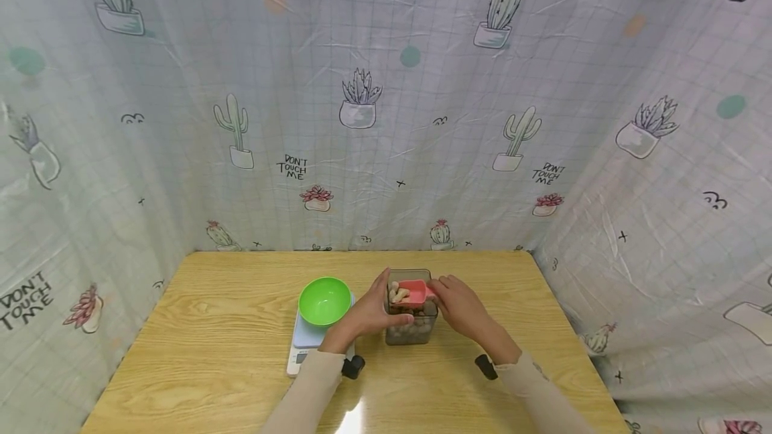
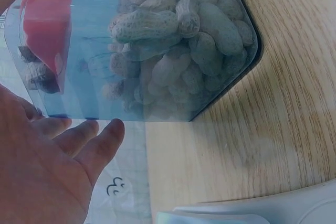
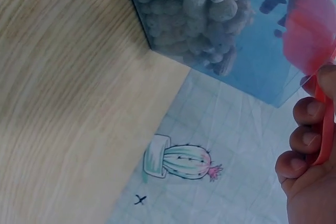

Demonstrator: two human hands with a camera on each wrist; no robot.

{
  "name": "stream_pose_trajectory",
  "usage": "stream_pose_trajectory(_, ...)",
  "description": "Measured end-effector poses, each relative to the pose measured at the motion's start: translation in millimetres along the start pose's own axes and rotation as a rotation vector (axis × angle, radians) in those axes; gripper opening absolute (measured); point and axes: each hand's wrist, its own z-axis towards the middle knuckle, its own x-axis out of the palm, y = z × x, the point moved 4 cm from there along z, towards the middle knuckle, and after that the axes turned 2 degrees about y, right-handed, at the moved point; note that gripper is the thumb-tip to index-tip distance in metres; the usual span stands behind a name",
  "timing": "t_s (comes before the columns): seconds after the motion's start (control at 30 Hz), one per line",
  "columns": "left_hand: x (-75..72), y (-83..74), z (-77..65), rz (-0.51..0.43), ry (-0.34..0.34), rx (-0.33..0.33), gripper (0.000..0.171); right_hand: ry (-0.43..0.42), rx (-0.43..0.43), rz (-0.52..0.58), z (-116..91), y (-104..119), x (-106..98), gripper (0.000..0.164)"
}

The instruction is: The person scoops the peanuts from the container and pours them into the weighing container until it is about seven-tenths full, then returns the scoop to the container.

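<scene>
A clear, tinted plastic container (image 1: 429,339) stands on the table with unshelled peanuts (image 2: 220,30) in its lower part. My left hand (image 1: 369,312) holds it at the left, thumb across the front rim and fingers along the side wall. In my right hand (image 1: 463,305) is the handle of a red scoop (image 1: 416,292), fingers curled round it at the container's right rim. The scoop's bowl sits inside the container's upper part, above the heap. Several peanuts (image 1: 398,295) lie at its left end. Through the wall, the right wrist view shows the scoop (image 3: 307,30) too.
Left of the container, a green bowl (image 1: 326,301) rests on a white kitchen scale (image 1: 293,362), partly hidden by my left forearm. The wooden table (image 1: 229,327) ends at a cactus-print curtain (image 1: 386,199) behind and at both sides.
</scene>
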Motion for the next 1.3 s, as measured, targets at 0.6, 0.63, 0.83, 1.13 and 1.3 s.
stream_pose_trajectory(0.6,-1.3,-1.7,-0.2,0.0,-0.018,0.006,0.122,-0.142,-0.049,-0.015,-7,-8,-11,0.015)
stream_pose_trajectory(0.63,-0.8,-1.3,-0.1,0.007,-0.018,0.004,0.122,-0.141,-0.047,-0.017,-7,-8,-12,0.014)
stream_pose_trajectory(0.83,-1.5,-4.9,-4.5,0.032,-0.027,0.02,0.123,-0.129,-0.025,-0.022,-7,-10,-19,0.016)
stream_pose_trajectory(1.13,-23.5,-21.7,-16.2,0.103,-0.103,0.063,0.116,-0.121,-0.018,-0.03,-1,-11,-32,0.016)
stream_pose_trajectory(1.3,-38.1,-25.5,-21.8,0.144,-0.136,0.054,0.108,-0.138,-0.047,-0.025,6,-5,-40,0.018)
